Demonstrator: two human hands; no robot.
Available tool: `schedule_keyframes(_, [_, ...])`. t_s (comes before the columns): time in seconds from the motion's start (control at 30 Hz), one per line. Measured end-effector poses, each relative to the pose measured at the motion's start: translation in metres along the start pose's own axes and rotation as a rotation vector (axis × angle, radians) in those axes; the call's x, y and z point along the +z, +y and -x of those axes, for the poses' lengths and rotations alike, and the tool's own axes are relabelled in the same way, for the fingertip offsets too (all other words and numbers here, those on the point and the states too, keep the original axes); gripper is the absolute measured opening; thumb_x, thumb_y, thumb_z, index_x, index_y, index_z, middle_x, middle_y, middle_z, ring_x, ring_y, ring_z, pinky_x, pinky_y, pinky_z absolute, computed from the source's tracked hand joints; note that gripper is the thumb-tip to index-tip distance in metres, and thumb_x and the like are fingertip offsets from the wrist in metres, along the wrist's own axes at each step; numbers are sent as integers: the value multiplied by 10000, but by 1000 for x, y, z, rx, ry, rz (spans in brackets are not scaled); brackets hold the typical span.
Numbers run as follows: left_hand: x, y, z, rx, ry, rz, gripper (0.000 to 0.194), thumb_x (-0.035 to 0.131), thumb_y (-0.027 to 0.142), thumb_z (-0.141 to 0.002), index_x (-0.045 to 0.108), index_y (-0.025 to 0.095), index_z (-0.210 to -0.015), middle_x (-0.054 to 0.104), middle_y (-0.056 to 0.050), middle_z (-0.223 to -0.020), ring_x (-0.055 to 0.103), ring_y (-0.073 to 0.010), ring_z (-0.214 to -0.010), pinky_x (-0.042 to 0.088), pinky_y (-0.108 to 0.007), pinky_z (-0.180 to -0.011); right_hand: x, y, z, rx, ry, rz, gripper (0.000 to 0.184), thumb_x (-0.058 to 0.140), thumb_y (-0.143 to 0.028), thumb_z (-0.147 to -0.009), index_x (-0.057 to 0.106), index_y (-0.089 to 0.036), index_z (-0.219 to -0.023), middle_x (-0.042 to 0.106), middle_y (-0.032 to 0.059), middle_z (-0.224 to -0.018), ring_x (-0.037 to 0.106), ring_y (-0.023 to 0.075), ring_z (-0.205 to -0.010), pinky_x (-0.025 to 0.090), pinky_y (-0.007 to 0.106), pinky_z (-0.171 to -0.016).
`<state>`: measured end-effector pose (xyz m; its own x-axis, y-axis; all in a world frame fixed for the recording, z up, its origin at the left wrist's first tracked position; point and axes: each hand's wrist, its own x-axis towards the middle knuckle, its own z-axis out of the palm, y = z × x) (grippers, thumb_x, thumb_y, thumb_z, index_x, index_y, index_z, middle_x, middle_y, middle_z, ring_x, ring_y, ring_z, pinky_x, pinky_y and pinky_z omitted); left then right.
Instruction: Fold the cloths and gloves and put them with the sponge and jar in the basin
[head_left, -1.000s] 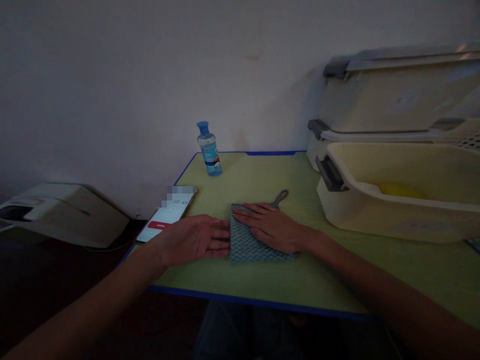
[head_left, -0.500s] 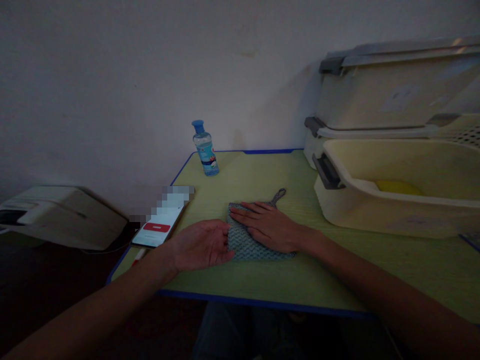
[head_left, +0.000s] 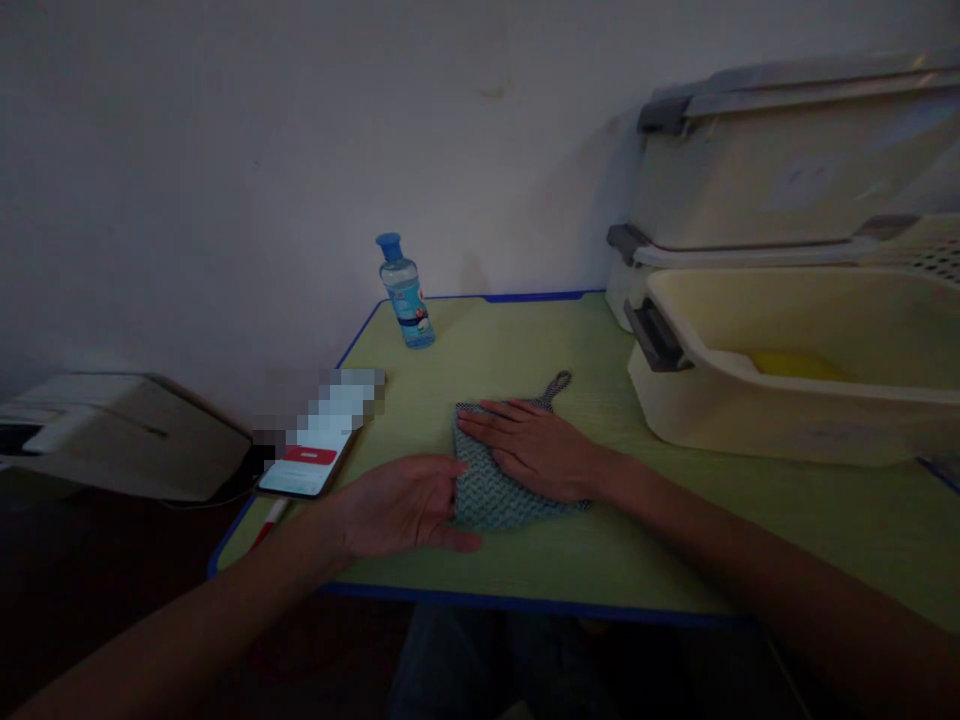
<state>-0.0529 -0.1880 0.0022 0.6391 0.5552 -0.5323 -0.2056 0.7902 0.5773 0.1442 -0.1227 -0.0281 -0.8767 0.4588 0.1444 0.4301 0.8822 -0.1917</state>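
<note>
A small blue-grey knitted cloth (head_left: 487, 498) with a hanging loop lies on the green table (head_left: 600, 560). My right hand (head_left: 536, 450) lies flat on top of it, fingers stretched out and pointing left. My left hand (head_left: 401, 505) is at the cloth's left edge, palm turned up, its fingertips under or against the lifted near-left corner. Whether those fingers pinch the cloth is not clear.
A phone (head_left: 311, 455) with a lit screen sits at the table's left edge. A blue-capped bottle (head_left: 405, 295) stands at the back left. Cream plastic bins (head_left: 787, 330) are stacked at the right. A pale box (head_left: 112, 440) sits lower left, off the table.
My left hand has turned palm-up and slid toward the near-left corner of the cloth, whose edge has risen a little. My right hand has stayed flat on the cloth.
</note>
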Motion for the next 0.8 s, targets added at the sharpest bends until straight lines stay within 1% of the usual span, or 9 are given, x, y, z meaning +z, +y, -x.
schedule_keyframes(0.1, [1, -5, 3, 15, -2, 31, 127, 516, 172, -813, 600, 120, -892, 633, -66, -805, 598, -145, -722, 514, -258, -622, 1, 1, 0, -3, -3, 7, 486, 253, -275, -933, 347, -145, -1392, 365, 39, -1444, 305, 207, -1335, 252, 418, -1090])
schedule_keyframes(0.2, [1, -10, 7, 31, -3, 107, 66, 563, 152, -788, 601, 141, -841, 621, -32, -774, 583, -112, -666, 520, -242, -597, 0, 0, 1, -2, -8, 14, 486, 259, -278, -930, 349, -158, -1392, 361, 30, -1446, 310, 201, -1333, 256, 412, -1090])
schedule_keyframes(0.33, [-5, -15, 20, 45, 35, 109, 106, 586, 179, -791, 615, 157, -891, 635, -27, -799, 607, -120, -734, 522, -251, -661, -2, -1, 1, 3, -19, 17, 493, 243, -282, -934, 334, -144, -1399, 350, 41, -1451, 305, 205, -1336, 257, 418, -1091])
schedule_keyframes(0.43, [-13, -18, 33, 84, 123, 26, 214, 567, 243, -811, 615, 152, -999, 660, -83, -947, 622, -167, -891, 498, -292, -780, -3, -2, 0, -1, -29, 14, 498, 240, -282, -936, 316, -135, -1405, 329, 53, -1462, 293, 208, -1342, 248, 422, -1096])
schedule_keyframes(0.5, [-16, -18, 41, 175, 225, -103, 276, 580, 288, -802, 598, 167, -1050, 646, -112, -1064, 602, -224, -999, 469, -347, -844, -3, -2, 0, -6, -25, 5, 504, 261, -284, -930, 311, -125, -1405, 335, 74, -1458, 296, 213, -1340, 253, 428, -1093])
schedule_keyframes(0.57, [-13, -18, 43, 376, 406, -303, 315, 630, 296, -762, 591, 193, -1057, 627, -104, -1122, 564, -259, -1077, 427, -381, -907, -4, -2, -1, -16, -5, -20, 521, 300, -283, -916, 300, -98, -1403, 360, 115, -1442, 313, 224, -1332, 276, 443, -1081])
schedule_keyframes(0.67, [3, -15, 37, 692, 686, -654, 367, 662, 261, -721, 590, 208, -1078, 572, -80, -1214, 461, -265, -1204, 335, -375, -1022, -6, -2, -1, 7, 58, -58, 532, 334, -234, -889, 305, -42, -1385, 407, 181, -1398, 376, 232, -1296, 329, 451, -1054])
schedule_keyframes(0.73, [17, -14, 24, 766, 719, -859, 421, 627, 262, -740, 560, 206, -1152, 515, -82, -1301, 420, -267, -1245, 272, -397, -1075, -9, -5, 0, 37, 94, -51, 529, 340, -177, -862, 330, 1, -1360, 428, 211, -1372, 403, 239, -1277, 358, 437, -1042])
schedule_keyframes(0.8, [25, -14, 7, 770, 643, -1056, 456, 588, 253, -762, 530, 183, -1209, 460, -101, -1366, 371, -267, -1292, 178, -408, -1120, -11, -10, 3, 62, 127, -22, 525, 338, -122, -827, 372, 31, -1328, 440, 228, -1357, 399, 249, -1280, 370, 428, -1042])
